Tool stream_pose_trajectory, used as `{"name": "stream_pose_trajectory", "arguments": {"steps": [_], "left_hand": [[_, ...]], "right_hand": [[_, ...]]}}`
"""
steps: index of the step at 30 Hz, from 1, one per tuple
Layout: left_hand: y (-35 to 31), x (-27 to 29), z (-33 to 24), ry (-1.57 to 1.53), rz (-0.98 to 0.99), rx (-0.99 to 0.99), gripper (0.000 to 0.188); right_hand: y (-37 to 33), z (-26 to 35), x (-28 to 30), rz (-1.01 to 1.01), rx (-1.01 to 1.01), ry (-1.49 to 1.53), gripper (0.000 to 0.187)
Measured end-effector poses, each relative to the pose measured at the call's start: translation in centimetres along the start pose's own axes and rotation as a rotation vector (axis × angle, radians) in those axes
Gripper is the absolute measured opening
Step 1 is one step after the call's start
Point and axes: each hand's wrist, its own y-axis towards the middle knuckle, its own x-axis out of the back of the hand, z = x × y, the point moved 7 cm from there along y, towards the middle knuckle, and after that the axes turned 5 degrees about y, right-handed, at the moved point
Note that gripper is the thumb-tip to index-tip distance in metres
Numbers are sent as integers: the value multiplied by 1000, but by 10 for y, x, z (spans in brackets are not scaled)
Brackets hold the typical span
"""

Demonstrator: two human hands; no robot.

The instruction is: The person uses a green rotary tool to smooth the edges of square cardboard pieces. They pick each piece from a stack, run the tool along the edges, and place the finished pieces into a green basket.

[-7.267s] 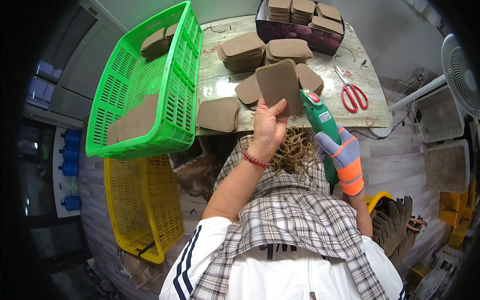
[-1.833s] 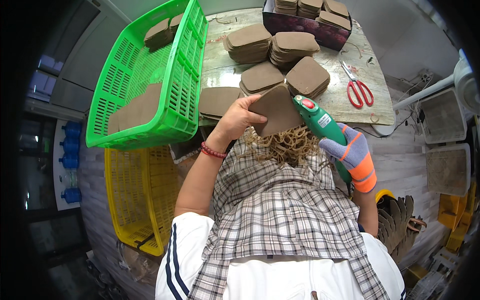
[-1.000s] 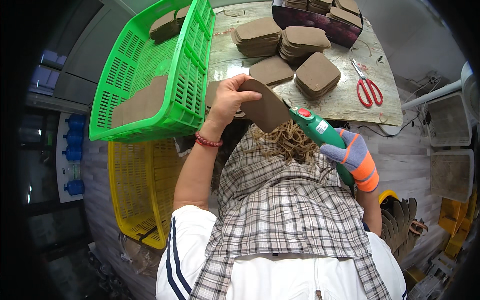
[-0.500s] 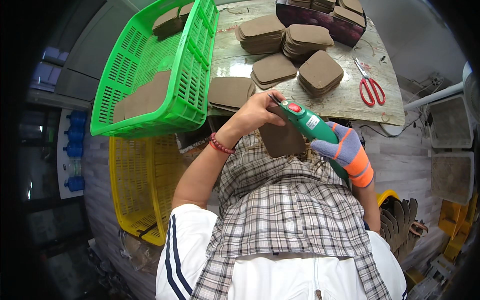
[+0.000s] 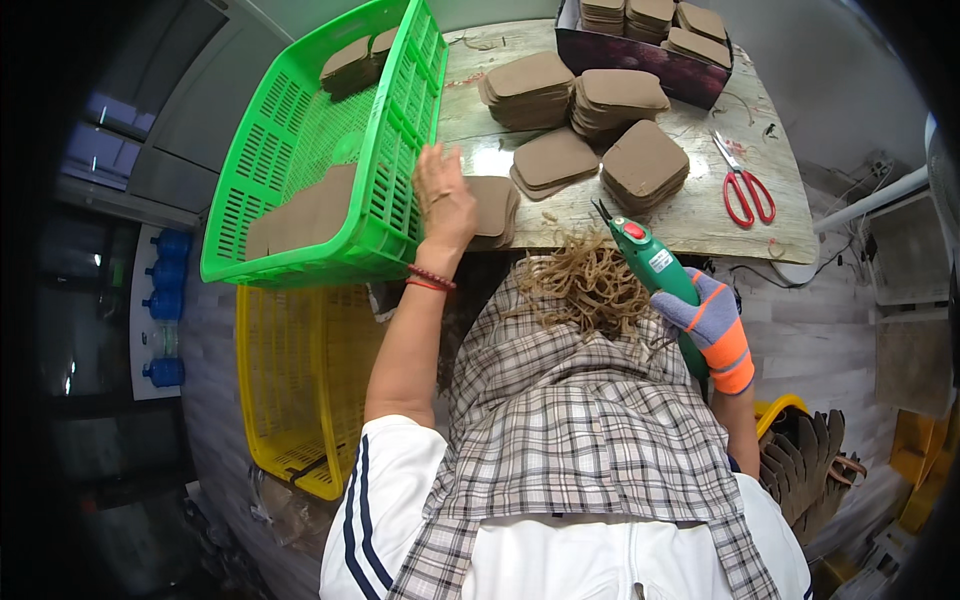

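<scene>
My left hand [image 5: 444, 200] reaches to the near left of the table, fingers stretched out, at the left end of a low stack of brown rounded pieces [image 5: 491, 208]. It lies close beside the green crate [image 5: 385, 185]; the palm side is hidden. My right hand [image 5: 708, 325], in a grey and orange glove, is wrapped round green electric scissors [image 5: 652, 258] with a red button, blades pointing up toward the table edge. A tangle of thin brown trimmings [image 5: 590, 285] rests on my plaid apron [image 5: 590, 430] in my lap.
More stacks of brown pieces [image 5: 527, 90] stand on the table [image 5: 700, 225]. A dark box [image 5: 640, 65] of them is at the back. Red-handled scissors [image 5: 745, 190] lie at the right. A yellow crate [image 5: 300, 375] is on the floor at left.
My left hand has moved left from the scissors' blades to the low stack. The brown piece is gone from above my lap, uncovering the trimmings. My right hand keeps hold of the electric scissors.
</scene>
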Motion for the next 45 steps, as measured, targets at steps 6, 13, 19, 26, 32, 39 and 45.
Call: {"name": "stream_pose_trajectory", "arguments": {"steps": [6, 13, 19, 26, 32, 39, 45], "left_hand": [[43, -67, -62, 132, 434, -100, 54], [55, -107, -56, 112, 419, -91, 57], [57, -104, -56, 2, 529, 36, 53], [58, -66, -61, -11, 344, 42, 43], [57, -37, -52, -1016, 368, 484, 23], [14, -19, -106, -2210, 26, 843, 38], [1, -20, -143, -2473, -12, 1000, 41]], "right_hand": [[-1, -3, 6, -24, 15, -19, 41], [0, -11, 13, -45, 28, -13, 44], [1, -6, 13, -63, 89, -13, 35], [1, -8, 14, -53, 62, -22, 41], [1, -5, 13, -82, 95, 11, 35], [2, 9, 12, -147, 116, 32, 35], [-4, 17, 8, -140, 108, 125, 29]]}}
